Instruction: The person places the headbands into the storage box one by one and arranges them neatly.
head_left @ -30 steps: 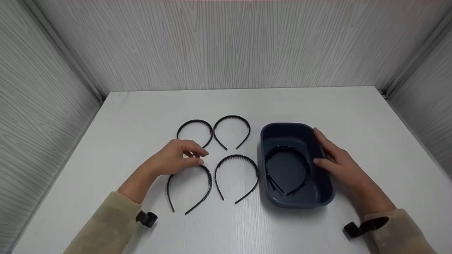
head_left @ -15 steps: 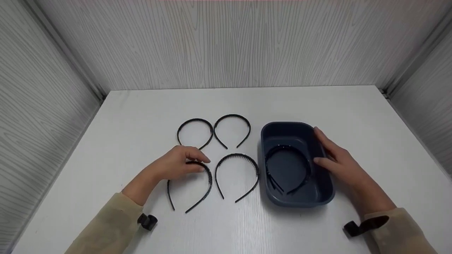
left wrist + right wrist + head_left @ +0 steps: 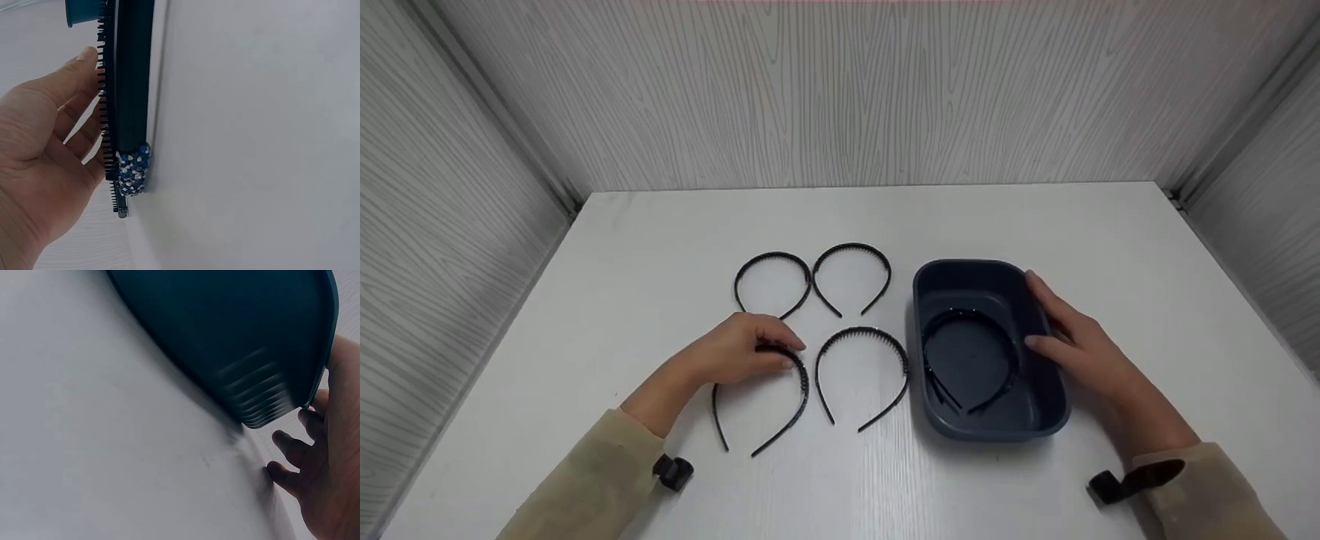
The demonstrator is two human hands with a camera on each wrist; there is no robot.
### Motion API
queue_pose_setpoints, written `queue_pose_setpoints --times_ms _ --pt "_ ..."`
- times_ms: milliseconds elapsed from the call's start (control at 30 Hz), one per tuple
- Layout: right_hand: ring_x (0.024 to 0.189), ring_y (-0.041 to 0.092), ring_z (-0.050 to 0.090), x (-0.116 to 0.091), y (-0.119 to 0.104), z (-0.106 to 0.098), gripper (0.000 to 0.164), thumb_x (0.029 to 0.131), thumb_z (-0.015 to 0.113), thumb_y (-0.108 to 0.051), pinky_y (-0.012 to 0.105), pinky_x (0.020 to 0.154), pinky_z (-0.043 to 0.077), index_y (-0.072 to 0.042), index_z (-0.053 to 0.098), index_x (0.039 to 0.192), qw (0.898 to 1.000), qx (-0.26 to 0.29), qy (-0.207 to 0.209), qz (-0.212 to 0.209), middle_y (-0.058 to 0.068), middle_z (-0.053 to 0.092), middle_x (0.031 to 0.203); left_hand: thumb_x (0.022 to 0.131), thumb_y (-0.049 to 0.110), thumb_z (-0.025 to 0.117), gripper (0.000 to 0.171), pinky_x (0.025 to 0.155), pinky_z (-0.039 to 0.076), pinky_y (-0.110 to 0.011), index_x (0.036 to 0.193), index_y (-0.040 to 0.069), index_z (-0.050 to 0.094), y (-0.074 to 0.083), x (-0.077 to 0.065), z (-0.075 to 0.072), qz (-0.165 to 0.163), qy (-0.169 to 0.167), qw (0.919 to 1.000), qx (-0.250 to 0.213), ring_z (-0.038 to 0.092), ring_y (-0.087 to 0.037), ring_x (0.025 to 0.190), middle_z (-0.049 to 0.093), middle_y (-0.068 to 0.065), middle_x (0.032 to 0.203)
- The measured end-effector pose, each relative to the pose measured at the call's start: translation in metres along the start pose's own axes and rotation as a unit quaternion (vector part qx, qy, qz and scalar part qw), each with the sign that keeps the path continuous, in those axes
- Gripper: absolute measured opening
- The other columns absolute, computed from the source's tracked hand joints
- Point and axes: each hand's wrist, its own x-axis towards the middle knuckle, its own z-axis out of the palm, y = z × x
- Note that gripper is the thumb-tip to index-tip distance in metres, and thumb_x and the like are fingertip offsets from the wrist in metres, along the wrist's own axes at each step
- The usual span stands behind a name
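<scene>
My left hand (image 3: 739, 349) is at the top arch of the front-left black headband (image 3: 805, 382), pinching it between thumb and fingers. In the left wrist view this headband (image 3: 135, 101) shows comb teeth along one edge and a patch of blue and clear stones. The headband's two ends point toward me on the table. My right hand (image 3: 1080, 345) grips the right wall of a dark blue plastic box (image 3: 997, 435), thumb inside the rim and fingers outside. Inside the box lies a black headband (image 3: 1009, 337), perhaps overlapping another.
Beside the left hand lies another toothed headband (image 3: 904, 360), close to the box's left side. Farther back are two more, a left one (image 3: 739, 281) and a right one (image 3: 889, 274), side by side. Wood-patterned panels (image 3: 840, 97) enclose the white table (image 3: 660, 232) at back and sides.
My left hand has come down and slightly nearer me, from above the front-left headband to a pinch on its arch. The right hand and the box have stayed in place.
</scene>
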Motion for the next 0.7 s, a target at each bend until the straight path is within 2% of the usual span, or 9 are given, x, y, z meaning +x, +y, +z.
queue_pose_setpoints --times_ms 267,533,700 --pt "0.159 0.012 0.020 0.0008 -0.0020 0.0004 0.080 0.106 0.066 -0.017 0.010 0.115 0.023 -0.030 0.021 0.171 1.000 -0.002 0.002 -0.008 -0.004 0.021 0.175 0.096 0.010 0.080 0.022 0.105 0.052 -0.043 0.118 0.014 0.082 -0.0052 -0.0005 -0.0010 0.006 -0.009 0.9999 0.013 0.067 -0.020 0.118 0.075 0.003 0.121" --pt "0.159 0.010 0.020 0.0006 -0.0018 0.0007 0.080 0.105 0.066 -0.017 0.011 0.116 0.023 -0.030 0.021 0.171 1.000 -0.007 0.006 -0.008 -0.004 0.021 0.175 0.097 0.011 0.080 0.023 0.102 0.053 -0.041 0.119 0.014 0.082 -0.0100 0.0046 -0.0009 0.030 -0.023 0.9988 0.030 0.067 -0.020 0.115 0.073 0.003 0.119" --pt "0.160 0.016 0.020 -0.0002 -0.0013 0.0014 0.080 0.105 0.066 -0.016 0.010 0.115 0.024 -0.031 0.022 0.171 1.000 0.004 0.005 0.000 -0.005 0.021 0.175 0.097 0.012 0.079 0.023 0.103 0.052 -0.041 0.120 0.014 0.082 -0.0091 0.0061 -0.0010 0.023 -0.029 0.9986 0.038 0.067 -0.020 0.115 0.072 0.003 0.119"
